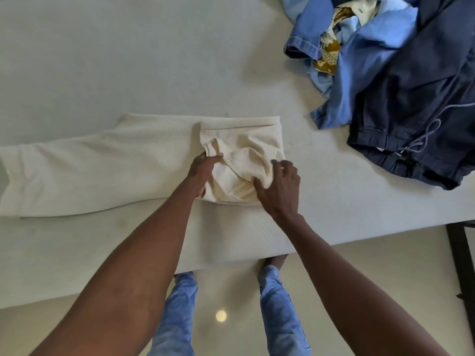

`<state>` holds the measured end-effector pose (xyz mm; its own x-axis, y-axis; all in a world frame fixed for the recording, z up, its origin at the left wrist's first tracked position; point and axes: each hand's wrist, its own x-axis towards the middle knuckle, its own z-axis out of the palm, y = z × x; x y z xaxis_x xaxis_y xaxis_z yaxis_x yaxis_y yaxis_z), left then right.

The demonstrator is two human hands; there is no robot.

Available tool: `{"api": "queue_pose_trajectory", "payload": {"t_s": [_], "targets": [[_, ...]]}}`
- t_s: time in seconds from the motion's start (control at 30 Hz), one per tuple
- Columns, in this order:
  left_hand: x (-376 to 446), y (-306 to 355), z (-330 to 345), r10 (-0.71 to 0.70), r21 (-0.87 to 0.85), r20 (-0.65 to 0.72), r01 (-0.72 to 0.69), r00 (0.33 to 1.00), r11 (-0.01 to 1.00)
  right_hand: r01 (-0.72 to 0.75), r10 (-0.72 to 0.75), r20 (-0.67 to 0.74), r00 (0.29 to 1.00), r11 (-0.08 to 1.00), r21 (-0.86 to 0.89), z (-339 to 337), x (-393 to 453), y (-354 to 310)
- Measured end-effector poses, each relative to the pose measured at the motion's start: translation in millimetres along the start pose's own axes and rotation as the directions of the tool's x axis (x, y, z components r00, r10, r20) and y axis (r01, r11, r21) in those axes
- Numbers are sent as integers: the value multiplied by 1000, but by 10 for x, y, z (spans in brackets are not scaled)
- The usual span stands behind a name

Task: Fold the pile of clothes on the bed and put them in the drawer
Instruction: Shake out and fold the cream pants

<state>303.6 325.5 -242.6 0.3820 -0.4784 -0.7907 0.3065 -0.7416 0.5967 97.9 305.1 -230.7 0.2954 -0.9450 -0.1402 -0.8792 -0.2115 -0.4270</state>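
Cream sweater (128,170) lies at bed (102,60) centre, pile (401,73) at 2 o'clock. Left hand (203,173) and right hand (280,188) pinch its bunched fold. Soft, light, floppy; best held at hems.

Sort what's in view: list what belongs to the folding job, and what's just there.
Job:
cream garment, gripped by left hand and right hand
pile of clothes, unfolded
bed

Just there:
floor
dark furniture leg
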Motion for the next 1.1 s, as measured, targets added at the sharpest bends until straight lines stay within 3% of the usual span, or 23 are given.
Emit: {"api": "queue_pose_trajectory", "payload": {"t_s": [0.07,0.17,0.23,0.3,0.4,0.5,0.6,0.67,0.7,0.8,0.87,1.0,1.1], "targets": [[18,-52,8,59,-2,-48,-59,997,998,186,-185,19,983,972,-146,110,112,-148],[26,-145,21,168,111,-217,-146,962,983,296,-296,28,955,938,-179,256,347,-368],[7,-224,6,329,278,-405,-228,853,933,351,-341,94,935,930,-111,293,575,-494],[-51,-307,-26,562,480,-424,-350,711,805,399,-374,238,896,915,-64,282,818,-590],[-121,-517,-90,812,697,-110,-539,573,474,528,-409,500,764,841,-120,283,1128,-674],[-227,-746,-120,787,743,243,-630,567,225,589,-413,594,690,798,-129,327,1255,-693],[-266,-931,-99,764,721,405,-689,502,70,650,-441,598,669,738,-182,366,1241,-696],[-281,-960,-78,817,719,342,-689,464,90,676,-469,577,669,706,-210,394,1231,-678],[-295,-954,-80,836,731,273,-667,476,141,656,-475,549,687,731,-188,395,1229,-684],[-331,-921,-142,833,725,33,-587,552,360,429,-402,304,864,903,-24,339,1306,-745],[-340,-918,-196,807,691,-75,-554,585,465,309,-318,140,938,947,86,267,1404,-770],[-363,-959,-210,710,615,-149,-498,688,611,252,-274,201,940,959,129,242,1546,-891],[-374,-1013,-187,644,621,-160,-431,748,655,23,-115,242,964,935,354,335,1608,-986]]}}
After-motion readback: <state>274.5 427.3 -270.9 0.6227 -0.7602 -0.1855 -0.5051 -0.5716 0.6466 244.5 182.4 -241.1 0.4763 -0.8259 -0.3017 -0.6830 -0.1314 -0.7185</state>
